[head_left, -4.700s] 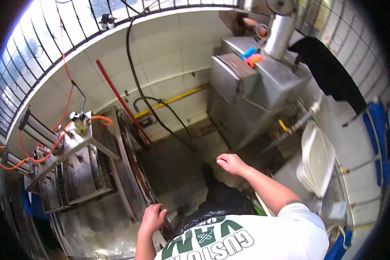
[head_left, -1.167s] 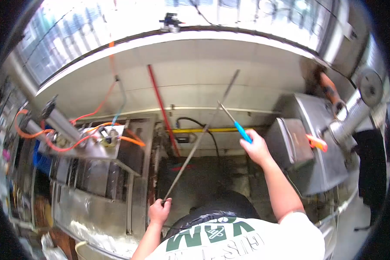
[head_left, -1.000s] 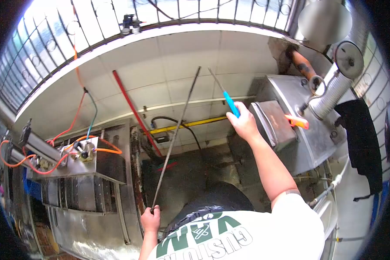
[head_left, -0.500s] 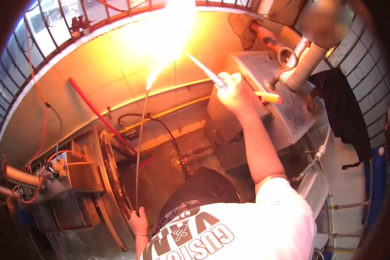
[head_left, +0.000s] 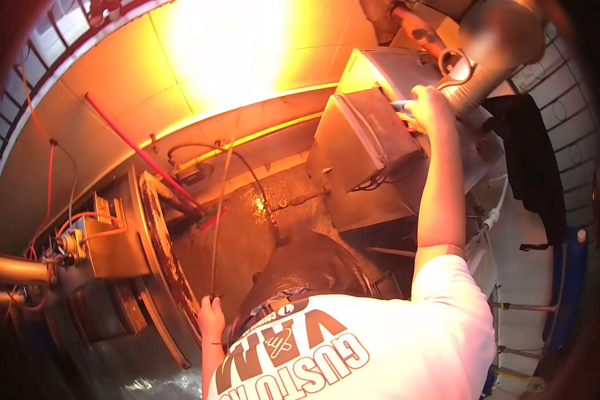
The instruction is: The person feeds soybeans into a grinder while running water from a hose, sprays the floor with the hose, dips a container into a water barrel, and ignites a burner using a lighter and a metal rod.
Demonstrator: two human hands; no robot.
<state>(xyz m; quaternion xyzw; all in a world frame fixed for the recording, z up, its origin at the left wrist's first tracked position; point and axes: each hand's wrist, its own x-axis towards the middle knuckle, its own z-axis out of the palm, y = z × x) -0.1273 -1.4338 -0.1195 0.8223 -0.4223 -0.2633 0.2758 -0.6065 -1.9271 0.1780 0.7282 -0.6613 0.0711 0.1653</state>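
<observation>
My left hand (head_left: 211,319), low at the left of my body, is closed round the lower end of a long thin rod (head_left: 221,227). The rod points up and away, and its far end is lost in a large bright flame (head_left: 227,50) in front of the wall. My right hand (head_left: 431,107) reaches out over the metal box (head_left: 363,137) on the right. Its fingers are closed on the blue-handled lighter (head_left: 403,104), which looks pale in the glare. An orange-yellow tool (head_left: 408,119) lies just under that hand.
A silver flexible duct (head_left: 477,88) rises behind the box. Black cloth (head_left: 530,160) hangs at the right. A red pole (head_left: 137,150) leans on the wall beside a yellow pipe (head_left: 260,135). Metal machinery with orange hoses (head_left: 117,253) stands at the left.
A flame has appeared at the rod's far end and grown wide. My right hand, with the lighter, has moved right, from near the rod's tip to above the metal box. The view has shifted.
</observation>
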